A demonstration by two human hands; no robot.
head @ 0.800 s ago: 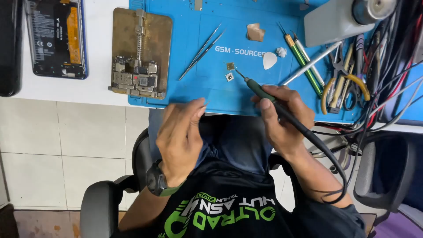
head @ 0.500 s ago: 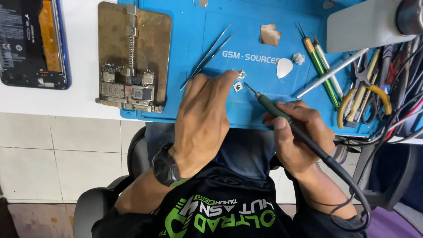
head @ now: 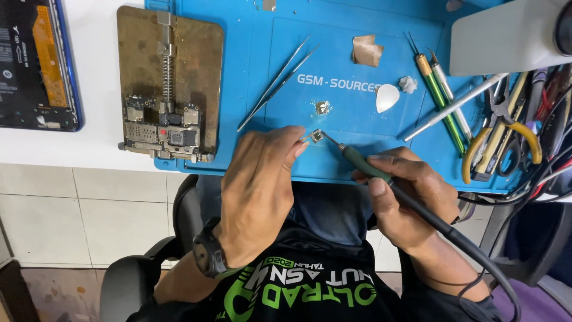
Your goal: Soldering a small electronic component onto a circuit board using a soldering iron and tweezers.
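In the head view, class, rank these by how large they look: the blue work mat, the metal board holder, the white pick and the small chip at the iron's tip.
1. Blue work mat
2. Metal board holder
3. White pick
4. Small chip, though its size looks close to the pick's.

Blue mat (head: pixel 357 164), green-handled soldering iron (head: pixel 364 166), white pick (head: pixel 387 98), yellow-handled pliers (head: pixel 476 152), black watch (head: pixel 208 255).

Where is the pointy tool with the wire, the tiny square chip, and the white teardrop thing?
Soldering iron (head: pixel 364 166), head view, on its green grip.
Small square chip (head: pixel 316 136), head view, on its middle.
White pick (head: pixel 387 98), head view, on its wide part.
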